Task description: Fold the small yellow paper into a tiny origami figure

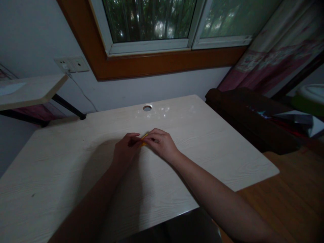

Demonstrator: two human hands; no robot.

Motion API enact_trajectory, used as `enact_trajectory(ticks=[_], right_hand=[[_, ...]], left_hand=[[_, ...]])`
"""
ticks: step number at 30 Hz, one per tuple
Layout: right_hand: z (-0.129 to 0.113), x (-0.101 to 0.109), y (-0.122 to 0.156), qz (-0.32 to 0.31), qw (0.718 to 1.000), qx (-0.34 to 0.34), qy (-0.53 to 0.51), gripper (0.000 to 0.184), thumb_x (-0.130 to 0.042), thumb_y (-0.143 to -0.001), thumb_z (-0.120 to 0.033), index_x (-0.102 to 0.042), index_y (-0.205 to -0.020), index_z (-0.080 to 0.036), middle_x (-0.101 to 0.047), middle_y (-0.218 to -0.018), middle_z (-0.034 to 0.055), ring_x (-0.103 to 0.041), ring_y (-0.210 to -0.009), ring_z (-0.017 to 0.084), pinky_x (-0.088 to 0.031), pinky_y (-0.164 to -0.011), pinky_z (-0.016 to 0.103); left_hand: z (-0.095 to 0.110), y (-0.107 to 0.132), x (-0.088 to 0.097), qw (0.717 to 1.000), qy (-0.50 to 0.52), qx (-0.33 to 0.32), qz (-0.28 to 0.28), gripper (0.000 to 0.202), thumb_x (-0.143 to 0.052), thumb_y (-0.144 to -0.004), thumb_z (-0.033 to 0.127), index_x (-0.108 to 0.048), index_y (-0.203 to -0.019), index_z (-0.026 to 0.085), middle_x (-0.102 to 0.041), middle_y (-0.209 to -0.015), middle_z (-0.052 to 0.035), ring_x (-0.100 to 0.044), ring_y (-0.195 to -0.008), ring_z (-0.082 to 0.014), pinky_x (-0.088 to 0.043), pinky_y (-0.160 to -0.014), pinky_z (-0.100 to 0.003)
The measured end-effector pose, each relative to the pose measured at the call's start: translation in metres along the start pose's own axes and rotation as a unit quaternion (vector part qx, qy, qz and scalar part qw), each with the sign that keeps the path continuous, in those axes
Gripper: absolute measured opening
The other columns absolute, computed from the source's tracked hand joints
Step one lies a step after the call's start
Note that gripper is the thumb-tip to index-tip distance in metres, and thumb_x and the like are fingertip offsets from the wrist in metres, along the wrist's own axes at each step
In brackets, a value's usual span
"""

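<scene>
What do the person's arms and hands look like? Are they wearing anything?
The left arm and right arm are bare, no sleeves showing. The left hand and right hand wear no gloves. No watch, bracelet or ring shows, though the light is dim.

Both hands meet near the middle of the pale wooden counter (pixel 76 175). The left hand (pixel 126 150) and the right hand (pixel 162 144) are curled, with the fingertips together on a small yellow piece (pixel 144 138). Only a little of this piece shows between the fingers, and what it is cannot be told. Both hands rest on the counter surface. Behind them, near the far edge, the counter has a round hole (pixel 147 108). On the wall at the left is a white socket (pixel 72 64) with a cable hanging down. Above is a window (pixel 152 23) with a brown frame, and a curtain (pixel 273 50) hangs at the right.
</scene>
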State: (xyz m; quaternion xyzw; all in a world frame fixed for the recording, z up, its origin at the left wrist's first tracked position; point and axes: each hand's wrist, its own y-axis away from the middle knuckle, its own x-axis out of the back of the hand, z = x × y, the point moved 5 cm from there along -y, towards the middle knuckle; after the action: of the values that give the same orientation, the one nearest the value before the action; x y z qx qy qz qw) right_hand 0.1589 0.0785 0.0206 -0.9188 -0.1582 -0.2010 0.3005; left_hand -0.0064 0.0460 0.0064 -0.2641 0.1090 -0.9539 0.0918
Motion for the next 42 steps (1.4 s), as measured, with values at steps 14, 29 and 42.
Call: enact_trajectory(ticks=[14, 29, 42], right_hand=[[0.001, 0.000, 0.001, 0.027, 1.000, 0.001, 0.001, 0.006, -0.067, -0.083, -0.019, -0.072, -0.083, -0.020, -0.063, -0.077, 0.0020, -0.059, -0.071, 0.013, -0.046, -0.065, 0.025], [0.008, 0.012, -0.003, 0.070, 0.995, -0.077, -0.013, 0.007, -0.064, -0.080, -0.018, -0.071, -0.077, -0.018, -0.062, -0.075, 0.0023, -0.057, -0.070, 0.013, -0.043, -0.062, 0.025], [0.031, -0.021, 0.003, 0.000, 0.931, -0.207, -0.301, 0.036, -0.074, -0.074, -0.031, -0.065, -0.107, -0.023, -0.067, -0.098, 0.0038, -0.063, -0.076, 0.012, -0.052, -0.077, 0.030]], left_hand=[[0.009, 0.002, 0.006, 0.998, -0.040, -0.042, 0.037, 0.015, -0.064, -0.083, 0.034, -0.066, -0.088, 0.020, -0.073, -0.083, -0.0018, -0.070, -0.076, -0.0167, -0.056, -0.073, -0.029], [0.005, 0.000, 0.017, 0.994, -0.017, -0.016, 0.108, 0.015, -0.066, -0.081, 0.034, -0.065, -0.087, 0.020, -0.071, -0.083, -0.0011, -0.068, -0.074, -0.0148, -0.055, -0.071, -0.025], [-0.004, -0.002, 0.010, 0.997, 0.048, 0.011, 0.065, 0.022, -0.067, -0.080, 0.040, -0.069, -0.092, 0.021, -0.072, -0.088, -0.0028, -0.068, -0.079, -0.0167, -0.055, -0.075, -0.028]])
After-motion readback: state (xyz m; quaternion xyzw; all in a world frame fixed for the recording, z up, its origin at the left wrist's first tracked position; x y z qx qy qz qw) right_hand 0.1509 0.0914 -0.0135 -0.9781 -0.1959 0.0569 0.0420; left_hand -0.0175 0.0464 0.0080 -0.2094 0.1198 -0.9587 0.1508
